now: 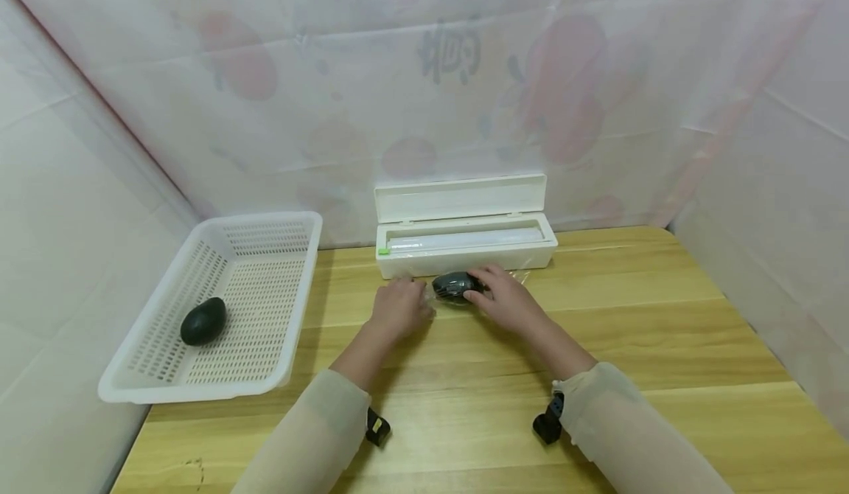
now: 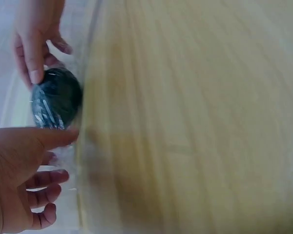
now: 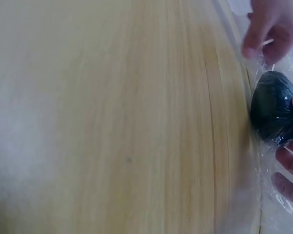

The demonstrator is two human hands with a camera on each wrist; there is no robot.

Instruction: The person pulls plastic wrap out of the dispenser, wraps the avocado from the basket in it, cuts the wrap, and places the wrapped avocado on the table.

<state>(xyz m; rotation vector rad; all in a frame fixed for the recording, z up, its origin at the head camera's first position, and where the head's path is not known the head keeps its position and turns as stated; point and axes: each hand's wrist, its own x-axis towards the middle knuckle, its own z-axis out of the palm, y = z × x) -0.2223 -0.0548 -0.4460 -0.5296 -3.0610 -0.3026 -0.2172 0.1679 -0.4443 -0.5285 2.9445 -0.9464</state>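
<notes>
A dark green avocado (image 1: 452, 287), wrapped in clear cling film (image 3: 260, 168), lies in front of the white film box on the table. My right hand (image 1: 507, 298) grips its right end, thumb on the near side and fingers over the far side. At the other end, my left hand (image 1: 400, 306) pinches the gathered film between thumb and fingers, just off the fruit. The left wrist view shows the left thumb (image 2: 58, 139) beside the wrapped fruit, with the right hand (image 2: 36, 39) beyond. Loose film sticks out past the right hand.
Behind the hands stands the white box (image 1: 464, 262), its lid (image 1: 460, 199) raised, with a film roll (image 1: 467, 239) inside. To the left, a white perforated basket (image 1: 301, 287) holds another dark avocado (image 1: 203, 321). A printed cloth (image 1: 398, 96) hangs behind the wooden table (image 1: 663, 332).
</notes>
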